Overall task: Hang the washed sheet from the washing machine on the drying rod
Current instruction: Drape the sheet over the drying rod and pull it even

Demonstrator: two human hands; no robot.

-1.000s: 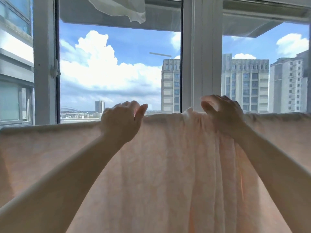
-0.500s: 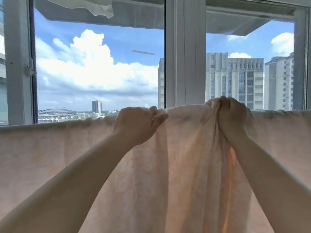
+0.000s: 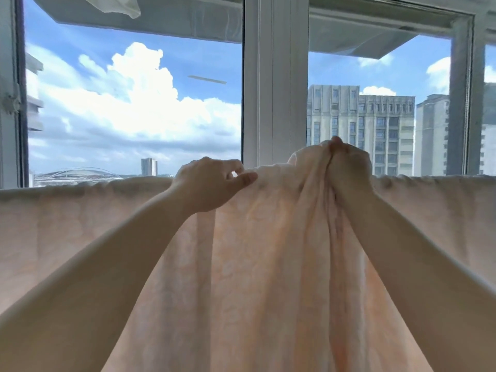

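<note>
A pale peach sheet (image 3: 263, 259) hangs across the whole width of the view, draped over a drying rod that the cloth hides. My right hand (image 3: 349, 167) is closed on a bunched fold of the sheet and holds it raised a little above the hanging line. My left hand (image 3: 212, 183) sits at the sheet's top edge left of the bunch, thumb and fingers pinching the edge. Both forearms reach up from the bottom corners.
Behind the sheet stands a large window with a white centre post (image 3: 273, 84); sky, clouds and tall buildings (image 3: 359, 124) show through it. A piece of white cloth (image 3: 118, 4) hangs at the top left. The window handle (image 3: 10, 100) is at the far left.
My right hand went from resting on the top edge to gripping a gathered fold and lifting it. My left hand shifted right along the edge. The view swung right.
</note>
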